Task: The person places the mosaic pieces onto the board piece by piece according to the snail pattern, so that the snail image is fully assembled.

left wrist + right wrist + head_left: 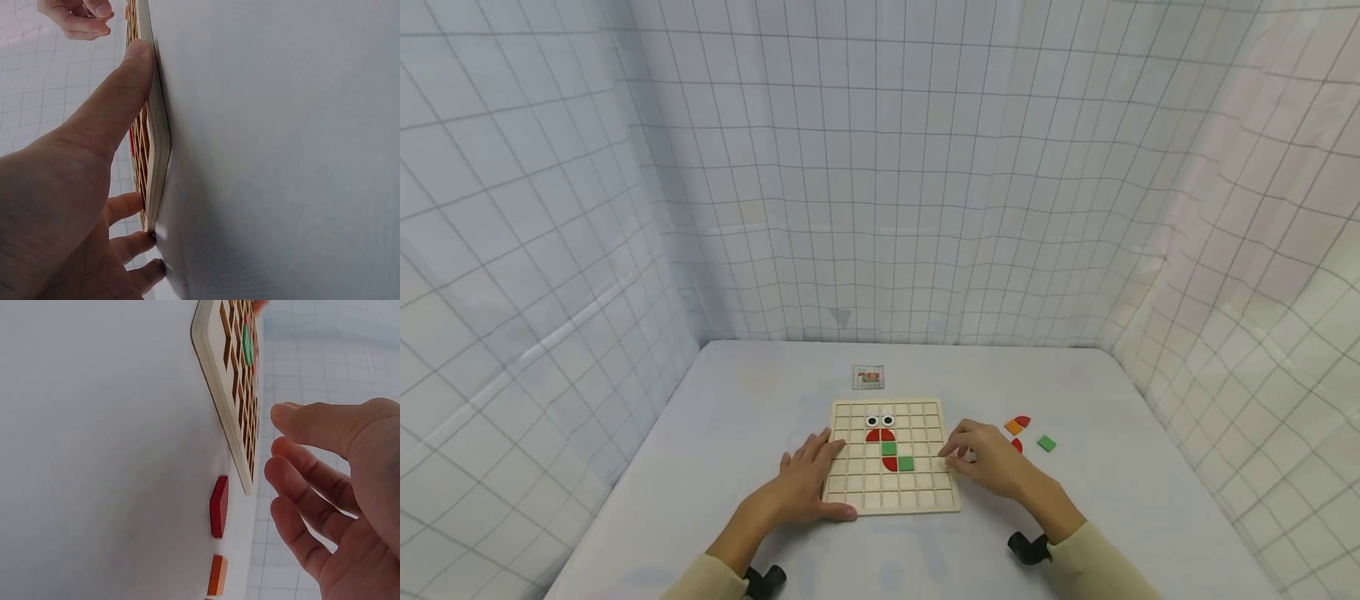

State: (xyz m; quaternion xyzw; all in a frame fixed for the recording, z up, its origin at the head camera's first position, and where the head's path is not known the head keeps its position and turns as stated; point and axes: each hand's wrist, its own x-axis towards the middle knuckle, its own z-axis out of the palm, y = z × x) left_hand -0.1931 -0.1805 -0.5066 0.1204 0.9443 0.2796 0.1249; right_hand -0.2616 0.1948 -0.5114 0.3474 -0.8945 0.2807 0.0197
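A wooden grid board lies on the table. Set in its squares are two eye tiles, red quarter-round tiles and two green square tiles. My left hand rests at the board's left side, fingers spread along that edge and thumb on the near edge. By the right edge hovers my right hand, fingers loosely bent; in the right wrist view a gap shows between its thumb and fingers, with nothing in it.
Right of the board lie loose tiles: a green square, an orange one and red quarter-rounds. A small picture card lies behind the board. White gridded curtains enclose the table's back and sides.
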